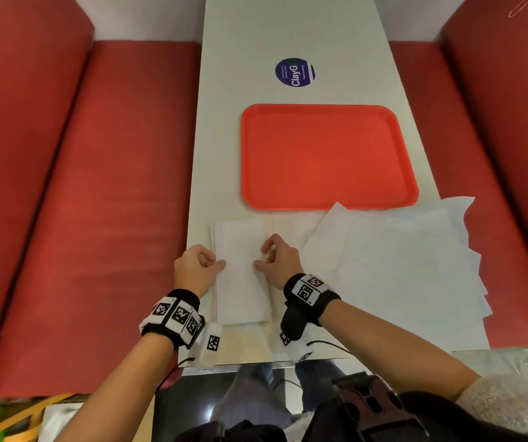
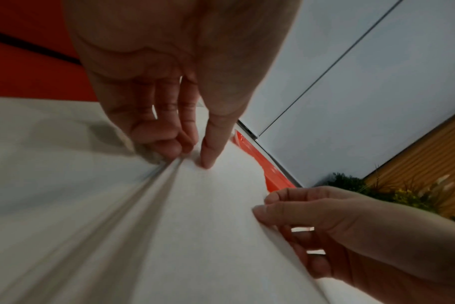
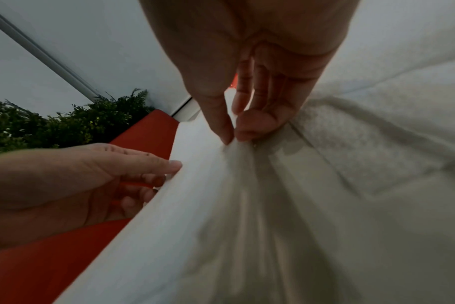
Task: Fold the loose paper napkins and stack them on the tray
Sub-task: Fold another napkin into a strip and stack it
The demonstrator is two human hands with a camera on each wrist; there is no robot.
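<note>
A folded white napkin (image 1: pixel 240 269) lies as a narrow strip on the white table (image 1: pixel 243 74), just in front of the orange tray (image 1: pixel 326 154). My left hand (image 1: pixel 216 263) pinches the strip's left edge, thumb on top (image 2: pixel 192 156). My right hand (image 1: pixel 262 258) pinches its right edge between thumb and fingers (image 3: pixel 231 139). The napkin (image 2: pixel 208 226) stretches between both hands. Nothing lies on the tray. A pile of loose unfolded napkins (image 1: pixel 399 260) spreads to the right, one corner overlapping the tray's near rim.
Red bench seats (image 1: pixel 96 218) run along both sides of the narrow table. A round purple sticker (image 1: pixel 295 72) sits on the table beyond the tray. The loose pile hangs over the table's right edge. The table's near edge is close below my wrists.
</note>
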